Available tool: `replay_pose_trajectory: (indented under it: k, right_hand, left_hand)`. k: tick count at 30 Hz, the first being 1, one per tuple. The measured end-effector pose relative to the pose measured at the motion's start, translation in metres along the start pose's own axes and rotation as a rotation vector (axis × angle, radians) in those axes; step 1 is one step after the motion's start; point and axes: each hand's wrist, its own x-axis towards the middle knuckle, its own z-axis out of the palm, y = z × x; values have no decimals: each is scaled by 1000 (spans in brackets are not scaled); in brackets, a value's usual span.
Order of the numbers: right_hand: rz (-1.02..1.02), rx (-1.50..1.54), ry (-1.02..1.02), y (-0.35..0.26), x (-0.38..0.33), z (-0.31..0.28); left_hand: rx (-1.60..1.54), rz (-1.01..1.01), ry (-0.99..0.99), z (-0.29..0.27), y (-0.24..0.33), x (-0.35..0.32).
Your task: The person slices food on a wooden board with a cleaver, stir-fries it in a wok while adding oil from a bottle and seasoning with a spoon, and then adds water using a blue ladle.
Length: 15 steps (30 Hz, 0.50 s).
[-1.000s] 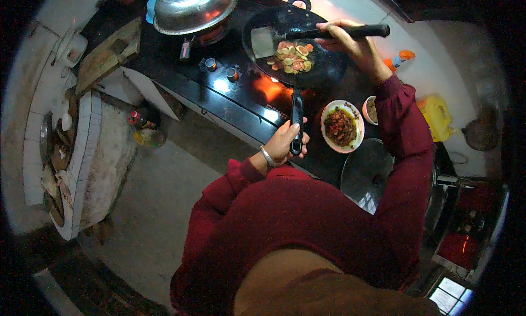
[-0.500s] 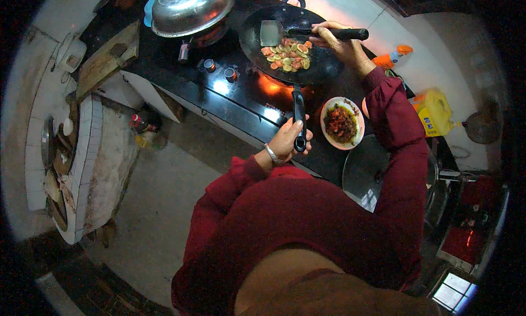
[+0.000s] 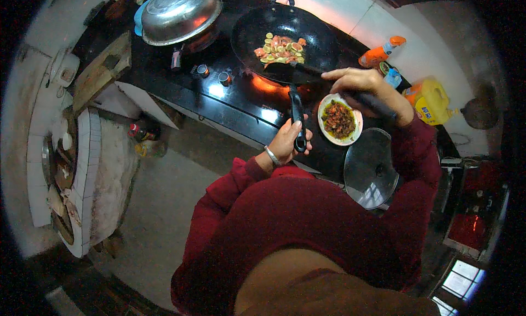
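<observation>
A black wok (image 3: pixel 320 47) stands over a glowing orange burner, with sliced green and pinkish food (image 3: pixel 280 49) gathered in its middle. My left hand (image 3: pixel 289 139) is closed around the wok's long handle. Over the wok's near right side, my right hand (image 3: pixel 361 83) grips a dark-handled spatula (image 3: pixel 282 68), its blade at the near edge of the food. Just below that hand sits a white bowl (image 3: pixel 350 140) of oily, reddish-brown chopped food. A glass lid (image 3: pixel 367 176) lies on the counter nearer to me.
To the wok's left, a domed metal basin (image 3: pixel 181 14) covers another burner, near two stove knobs (image 3: pixel 224 78). At the right wall stand an orange bottle (image 3: pixel 381 52) and a yellow oil jug (image 3: pixel 433 102). A wooden board (image 3: pixel 101 75) leans at the left.
My right hand has drawn the spatula toward me, from the wok's far side to the food's near edge. My left hand keeps its hold on the handle.
</observation>
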Motion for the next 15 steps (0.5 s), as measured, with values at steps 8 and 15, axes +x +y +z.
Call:
replay_pose_trajectory:
  k: [8, 15]
  right_hand:
    - [39, -86, 284, 22, -1, 4]
    - [42, -186, 476, 43, 8, 14]
  left_hand:
    - [-67, -27, -28, -6, 0, -3]
    - [-116, -92, -66, -31, -6, -17]
